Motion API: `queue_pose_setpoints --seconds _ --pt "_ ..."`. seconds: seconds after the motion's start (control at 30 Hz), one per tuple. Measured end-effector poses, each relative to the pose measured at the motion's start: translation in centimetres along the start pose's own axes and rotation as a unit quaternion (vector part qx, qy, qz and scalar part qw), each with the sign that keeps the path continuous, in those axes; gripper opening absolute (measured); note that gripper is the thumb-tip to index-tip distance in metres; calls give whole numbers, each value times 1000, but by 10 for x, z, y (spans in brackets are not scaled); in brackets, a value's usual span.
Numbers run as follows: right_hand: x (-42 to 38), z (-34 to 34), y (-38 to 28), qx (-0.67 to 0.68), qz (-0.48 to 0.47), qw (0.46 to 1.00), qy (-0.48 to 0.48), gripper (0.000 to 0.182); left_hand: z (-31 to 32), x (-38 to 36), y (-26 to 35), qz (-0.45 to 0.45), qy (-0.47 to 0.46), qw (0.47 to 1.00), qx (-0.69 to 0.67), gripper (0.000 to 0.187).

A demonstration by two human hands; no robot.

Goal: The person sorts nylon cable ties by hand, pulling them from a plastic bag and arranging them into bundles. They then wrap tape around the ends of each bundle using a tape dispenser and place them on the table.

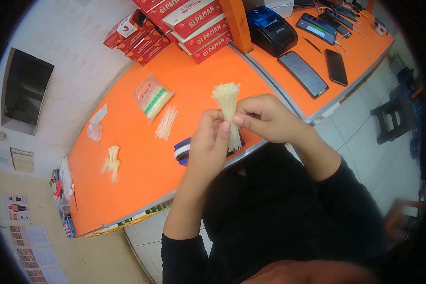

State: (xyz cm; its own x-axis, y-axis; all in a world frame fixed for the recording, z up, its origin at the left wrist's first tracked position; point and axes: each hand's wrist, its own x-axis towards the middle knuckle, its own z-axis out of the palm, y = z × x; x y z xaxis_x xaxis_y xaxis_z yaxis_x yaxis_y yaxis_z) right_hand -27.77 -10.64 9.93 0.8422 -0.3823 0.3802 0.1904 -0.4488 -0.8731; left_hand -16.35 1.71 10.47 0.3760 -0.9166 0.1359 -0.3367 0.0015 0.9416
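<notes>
Between my hands, a bundle of thin whitish sticks or ties stands nearly upright, its knobby ends fanned out at the top. My left hand pinches its middle from the left, and my right hand pinches it from the right. Behind my left hand lies a blue and white roll-like item, partly hidden. A loose row of similar pale pieces rests on the orange table, beside a clear packet with a green band. Farther left are bound pale bundles.
Red and white boxes are stacked at the back by an orange post. A black printer and several phones sit at the right. Crumpled wrapping lies near the wall.
</notes>
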Motion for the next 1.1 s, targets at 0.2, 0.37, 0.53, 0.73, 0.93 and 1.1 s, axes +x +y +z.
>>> queue_pose_setpoints --seconds 0.2,0.37,0.53,0.73,0.93,1.1 --pt "1 -6 -2 -41 -63 996 -52 19 -10 -3 -3 -110 -107 954 -259 28" --pt "5 2 3 -91 4 995 -46 18 -3 -3 1 81 65 926 364 21" --pt "8 29 15 7 126 991 54 20 10 10 -6 68 164 873 455 15" --pt "12 39 21 260 230 937 34 25 9 13 -20 139 192 841 486 20" --pt "15 33 15 200 162 960 110 24 14 2 -21 166 187 895 371 40" --pt "11 30 18 380 144 914 5 31 5 -8 -26 18 26 996 -78 28"
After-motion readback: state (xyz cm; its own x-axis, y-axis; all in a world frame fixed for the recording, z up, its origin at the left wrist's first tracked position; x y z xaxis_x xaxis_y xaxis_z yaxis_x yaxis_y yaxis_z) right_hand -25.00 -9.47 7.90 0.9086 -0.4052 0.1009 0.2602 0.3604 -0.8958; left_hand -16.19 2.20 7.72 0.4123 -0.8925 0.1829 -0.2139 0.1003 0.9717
